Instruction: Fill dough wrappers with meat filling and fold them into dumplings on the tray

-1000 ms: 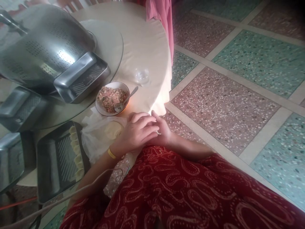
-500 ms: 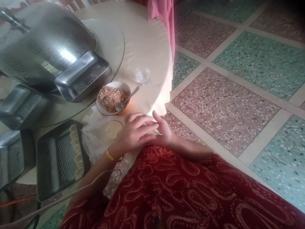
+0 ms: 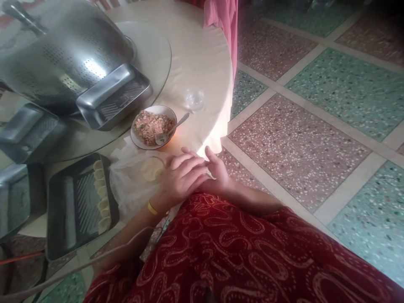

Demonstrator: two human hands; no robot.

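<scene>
1. Two hands meet just past the table edge, over our lap; open floor to the right.
2. L hand curled over R hand; both pinch a pale wrapper, mostly hidden.
3. Filling bowl near, ahead-left; wrapper stack touching L hand.

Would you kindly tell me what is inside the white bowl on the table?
The white bowl holds a pinkish minced filling flecked with green, and a metal spoon rests in it, handle over the rim. The filling covers the bowl's bottom.
</scene>
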